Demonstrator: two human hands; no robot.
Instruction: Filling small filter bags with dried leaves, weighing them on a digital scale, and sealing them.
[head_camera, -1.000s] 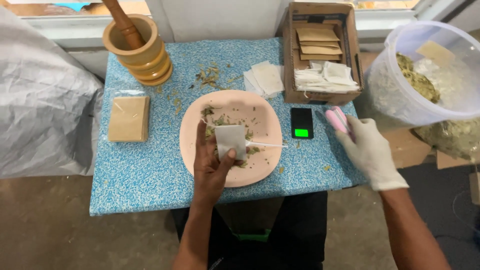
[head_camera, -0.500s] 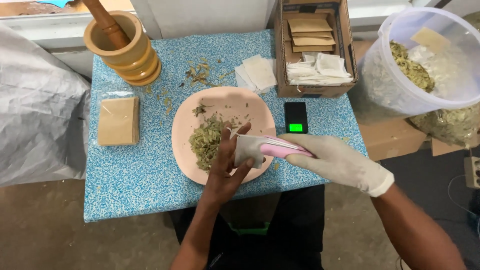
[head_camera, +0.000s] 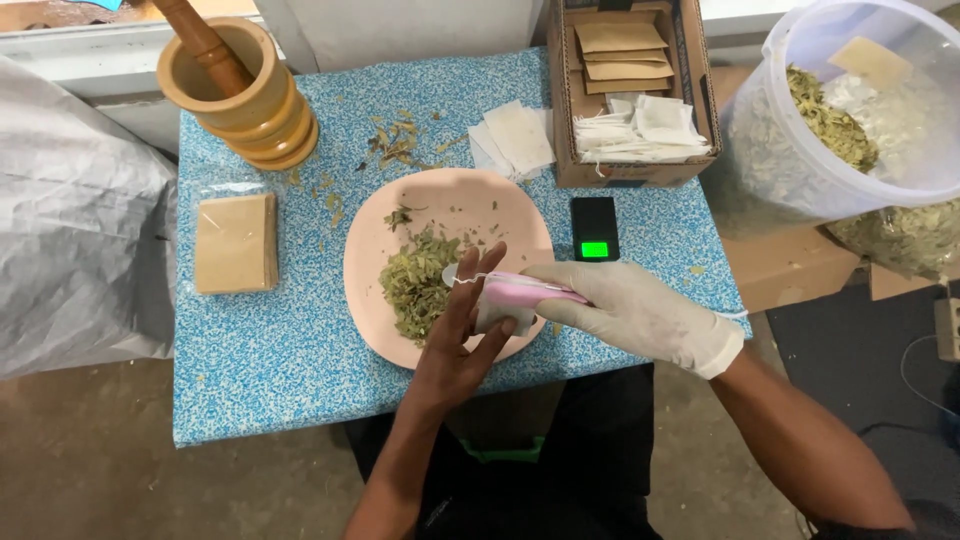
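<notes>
Pinched in the bare left hand (head_camera: 455, 345), a small white bag (head_camera: 492, 318) sits over the pink plate (head_camera: 450, 205) while the gloved right hand (head_camera: 630, 310) grips a pink scoop (head_camera: 520, 290) at its mouth. Filling appears under way; the next move calls for a steady tip into the narrow opening. Dried green leaves (head_camera: 415, 285) lie heaped on the plate, beyond them a scale (head_camera: 595, 228) and mortar (head_camera: 240, 95).
</notes>
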